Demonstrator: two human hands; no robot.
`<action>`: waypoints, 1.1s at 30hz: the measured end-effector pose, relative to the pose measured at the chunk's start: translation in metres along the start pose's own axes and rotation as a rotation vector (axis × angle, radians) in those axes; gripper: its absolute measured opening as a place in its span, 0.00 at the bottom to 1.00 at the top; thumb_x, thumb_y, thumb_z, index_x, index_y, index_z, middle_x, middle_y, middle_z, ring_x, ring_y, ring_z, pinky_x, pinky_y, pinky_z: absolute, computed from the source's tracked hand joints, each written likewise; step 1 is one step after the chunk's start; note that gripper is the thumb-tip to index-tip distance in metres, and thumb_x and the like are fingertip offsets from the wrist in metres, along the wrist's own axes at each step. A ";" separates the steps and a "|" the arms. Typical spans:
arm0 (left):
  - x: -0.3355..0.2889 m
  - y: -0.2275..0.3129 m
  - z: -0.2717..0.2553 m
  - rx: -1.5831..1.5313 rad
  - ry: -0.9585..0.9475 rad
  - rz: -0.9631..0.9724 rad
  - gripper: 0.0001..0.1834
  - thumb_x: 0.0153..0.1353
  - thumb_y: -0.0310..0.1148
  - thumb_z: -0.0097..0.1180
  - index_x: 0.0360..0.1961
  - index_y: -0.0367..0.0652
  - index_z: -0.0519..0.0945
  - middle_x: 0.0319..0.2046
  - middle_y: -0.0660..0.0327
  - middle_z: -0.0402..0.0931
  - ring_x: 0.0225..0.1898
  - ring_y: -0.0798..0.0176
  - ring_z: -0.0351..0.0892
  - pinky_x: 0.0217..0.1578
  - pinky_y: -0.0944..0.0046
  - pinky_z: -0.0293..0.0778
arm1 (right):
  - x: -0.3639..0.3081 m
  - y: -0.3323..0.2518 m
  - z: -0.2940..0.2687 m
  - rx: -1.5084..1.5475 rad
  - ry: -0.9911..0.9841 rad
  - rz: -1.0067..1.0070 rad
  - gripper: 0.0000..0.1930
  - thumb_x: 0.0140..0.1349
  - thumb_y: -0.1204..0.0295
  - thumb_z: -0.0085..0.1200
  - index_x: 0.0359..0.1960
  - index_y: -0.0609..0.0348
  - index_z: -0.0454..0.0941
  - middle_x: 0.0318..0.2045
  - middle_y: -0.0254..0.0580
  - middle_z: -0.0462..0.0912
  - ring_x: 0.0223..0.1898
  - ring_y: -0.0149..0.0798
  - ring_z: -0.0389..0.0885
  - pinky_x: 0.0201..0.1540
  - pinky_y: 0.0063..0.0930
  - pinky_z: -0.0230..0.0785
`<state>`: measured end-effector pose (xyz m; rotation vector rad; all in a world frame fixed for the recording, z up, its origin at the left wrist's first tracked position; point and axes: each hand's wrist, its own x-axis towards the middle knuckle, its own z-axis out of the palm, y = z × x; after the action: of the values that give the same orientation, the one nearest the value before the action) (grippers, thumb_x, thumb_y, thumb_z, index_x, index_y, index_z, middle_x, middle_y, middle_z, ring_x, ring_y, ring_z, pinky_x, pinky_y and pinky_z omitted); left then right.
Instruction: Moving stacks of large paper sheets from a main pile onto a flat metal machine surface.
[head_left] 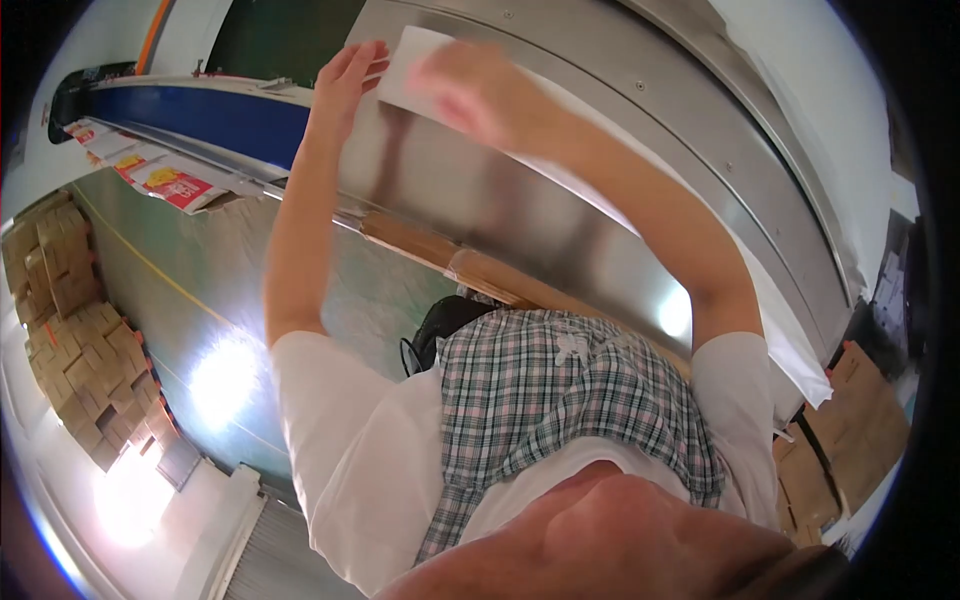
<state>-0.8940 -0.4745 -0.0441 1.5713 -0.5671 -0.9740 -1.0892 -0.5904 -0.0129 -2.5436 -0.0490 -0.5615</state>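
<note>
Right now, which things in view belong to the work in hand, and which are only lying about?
In the work, judging by the hands:
white strip, with the blurred right hand over it and the left hand beside its end
metal table beneath

Seemingly just lying about:
red-and-white packets at the left
cardboard boxes stacked further left

A long, narrow white sheet [398, 80] lies lengthwise on the steel desk [440, 190], set back from its front edge. Its squared left end is flat; its middle is partly hidden; near the desk's right end it tapers to a loose, creased corner.
</note>
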 end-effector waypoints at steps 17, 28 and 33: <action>-0.041 -0.037 0.063 0.103 -0.004 -0.425 0.08 0.50 0.22 0.52 0.33 0.29 0.72 0.23 0.54 0.74 0.20 0.59 0.78 0.17 0.66 0.76 | 0.063 0.076 -0.011 0.820 -0.831 0.828 0.28 0.47 0.57 0.59 0.46 0.62 0.72 0.40 0.45 0.77 0.42 0.37 0.75 0.45 0.30 0.67; -0.042 -0.029 0.033 -0.323 -0.194 -0.391 0.13 0.53 0.23 0.52 0.40 0.33 0.70 0.38 0.53 0.73 0.39 0.58 0.77 0.41 0.62 0.75 | 0.060 0.060 -0.062 1.327 -0.636 0.882 0.28 0.46 0.61 0.60 0.47 0.65 0.71 0.40 0.44 0.78 0.40 0.34 0.77 0.44 0.27 0.68; -0.048 -0.013 0.035 -0.404 -0.398 -0.340 0.17 0.52 0.22 0.53 0.44 0.33 0.70 0.38 0.53 0.74 0.39 0.56 0.77 0.42 0.61 0.75 | 0.063 0.050 -0.066 1.391 -0.566 0.934 0.29 0.45 0.61 0.61 0.47 0.65 0.71 0.41 0.45 0.77 0.41 0.35 0.76 0.45 0.27 0.68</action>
<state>-0.9510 -0.4535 -0.0436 1.1330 -0.3438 -1.5723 -1.0493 -0.6719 0.0390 -1.0527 0.3852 0.4699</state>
